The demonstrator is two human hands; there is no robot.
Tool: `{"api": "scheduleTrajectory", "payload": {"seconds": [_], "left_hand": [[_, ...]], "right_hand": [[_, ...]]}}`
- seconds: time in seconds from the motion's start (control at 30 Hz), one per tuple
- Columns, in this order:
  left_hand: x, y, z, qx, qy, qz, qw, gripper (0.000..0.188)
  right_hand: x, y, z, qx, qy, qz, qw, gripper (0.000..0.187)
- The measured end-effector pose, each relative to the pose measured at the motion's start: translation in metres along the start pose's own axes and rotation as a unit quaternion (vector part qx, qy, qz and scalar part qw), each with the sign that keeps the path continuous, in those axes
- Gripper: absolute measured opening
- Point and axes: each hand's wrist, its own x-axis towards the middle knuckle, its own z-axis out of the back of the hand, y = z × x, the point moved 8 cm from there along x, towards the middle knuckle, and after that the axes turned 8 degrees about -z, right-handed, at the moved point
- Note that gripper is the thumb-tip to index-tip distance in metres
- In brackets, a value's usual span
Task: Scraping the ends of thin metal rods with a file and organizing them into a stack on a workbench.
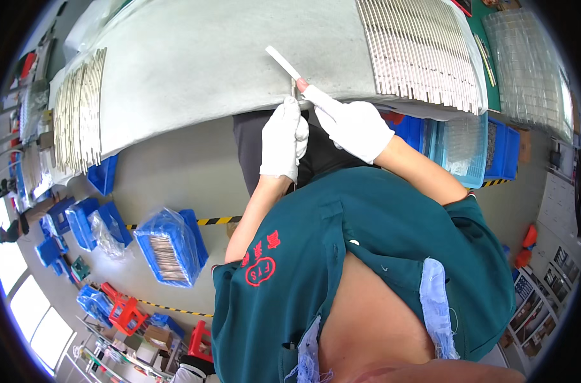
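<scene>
Metal rod (293, 88), slim and silvery, is pinched in the gloved fingers of the left hand (282, 139) at the near edge of the worktop (201, 57), its short upper end left showing above the fingertips. A white strip (281, 61) is gripped at its lower end by the right hand (353, 127), also gloved, with one bare fingertip seen beside the rod; how the strip is held by the other fingers cannot be made out well, since they are partly hidden. The strip is slanted up and leftward over the grey surface of the worktop. On the worktop's right end, a broad row of metal rods (418, 57) is laid out side by side, and a smaller bundle of rods (79, 108) is spread along its left end. Clear plastic trays (527, 70) are stacked beyond the right end of the worktop, while blue bins (502, 150) and a light-blue basket (477, 171) are set below that end. On the floor to the near left of the worktop, a plastic-lined blue crate (196, 239) is filled with slim rods.
</scene>
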Motion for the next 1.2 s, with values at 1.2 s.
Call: {"api": "scheduleTrajectory", "payload": {"seconds": [1.2], "left_hand": [[0.018,-0.100,-0.102,0.732,0.078,-0.493,0.464,0.030]], "right_hand": [[-0.012,-0.026,-0.013,0.258,0.208,-0.257,0.908,0.045]]}}
